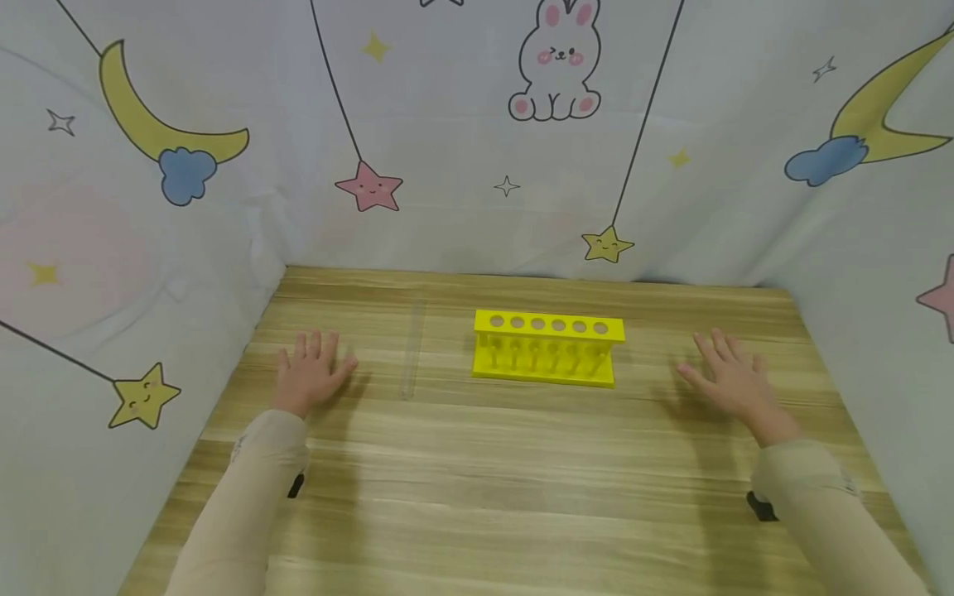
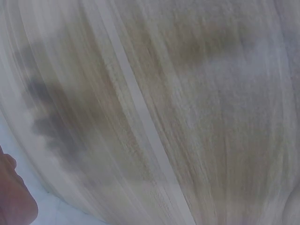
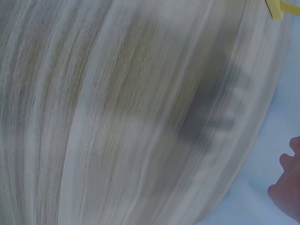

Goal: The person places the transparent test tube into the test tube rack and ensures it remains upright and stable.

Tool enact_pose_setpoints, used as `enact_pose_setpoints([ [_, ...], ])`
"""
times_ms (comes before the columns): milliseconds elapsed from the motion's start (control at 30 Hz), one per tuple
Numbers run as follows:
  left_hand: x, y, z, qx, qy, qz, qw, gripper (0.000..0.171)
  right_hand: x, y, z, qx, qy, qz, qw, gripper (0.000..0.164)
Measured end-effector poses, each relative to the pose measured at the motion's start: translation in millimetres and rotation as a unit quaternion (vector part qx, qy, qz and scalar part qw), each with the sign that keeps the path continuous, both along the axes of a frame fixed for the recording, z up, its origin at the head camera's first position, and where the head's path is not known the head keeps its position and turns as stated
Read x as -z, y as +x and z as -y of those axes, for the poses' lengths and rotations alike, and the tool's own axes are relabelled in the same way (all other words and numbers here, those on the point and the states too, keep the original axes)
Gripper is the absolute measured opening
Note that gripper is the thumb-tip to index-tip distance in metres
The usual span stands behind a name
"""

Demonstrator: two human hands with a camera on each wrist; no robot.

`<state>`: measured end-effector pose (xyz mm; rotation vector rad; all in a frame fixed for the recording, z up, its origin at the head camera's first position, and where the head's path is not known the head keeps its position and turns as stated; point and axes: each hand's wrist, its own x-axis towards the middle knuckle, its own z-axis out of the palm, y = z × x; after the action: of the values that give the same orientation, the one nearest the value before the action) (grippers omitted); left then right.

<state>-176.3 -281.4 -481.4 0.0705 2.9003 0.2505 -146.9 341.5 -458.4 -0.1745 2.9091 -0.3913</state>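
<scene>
A: Head view: how do your hands stand? Your left hand [image 1: 309, 372] is palm down, fingers straight and spread apart, the thumb pointing toward a clear tube [image 1: 412, 352].

B: Your right hand [image 1: 734, 385] matches it on the other side, fingers spread and free, well apart from the yellow rack [image 1: 547, 324]. Each hand casts a shadow on the wooden table [image 1: 522, 480].

A: And the things themselves? The clear tube lies flat, lengthwise toward the patterned curtain [image 1: 447, 141], between your left hand and the rack. The rack stands upright, with six round holes along its top plate and a row of pegs below.

B: Left wrist view: part of your left hand enters at the lower left corner; its full spread cannot be told here. A blurred shadow with finger-like lobes falls on the table.

A: Right wrist view: part of your right hand enters at the right edge, its spread likewise unclear. A yellow piece [image 3: 274, 9] shows at the upper right corner, a detail outside the left wrist view; the tube is clear only from the head.
</scene>
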Motion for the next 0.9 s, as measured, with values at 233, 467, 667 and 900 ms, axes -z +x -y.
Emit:
enact_pose_setpoints([
  [233,3.1,-0.1,-4,0.003,0.004,-0.002,1.0000,0.076,-3.5,-2.6,11,-0.001,-0.035,-0.013,0.999,0.074],
  [467,7.1,-2.3,-4,0.007,0.010,-0.023,0.9997,0.075,-2.4,-5.5,19,-0.006,-0.038,-0.037,0.999,0.074],
  [667,7.2,-3.4,-7,0.016,0.008,-0.070,0.9974,0.070,2.8,-8.1,25,-0.015,-0.048,-0.076,0.996,0.069],
  [900,8.6,-4.5,-14,0.020,0.005,-0.106,0.9942,0.061,7.6,-11.3,34,-0.021,-0.078,-0.111,0.991,0.064],
])
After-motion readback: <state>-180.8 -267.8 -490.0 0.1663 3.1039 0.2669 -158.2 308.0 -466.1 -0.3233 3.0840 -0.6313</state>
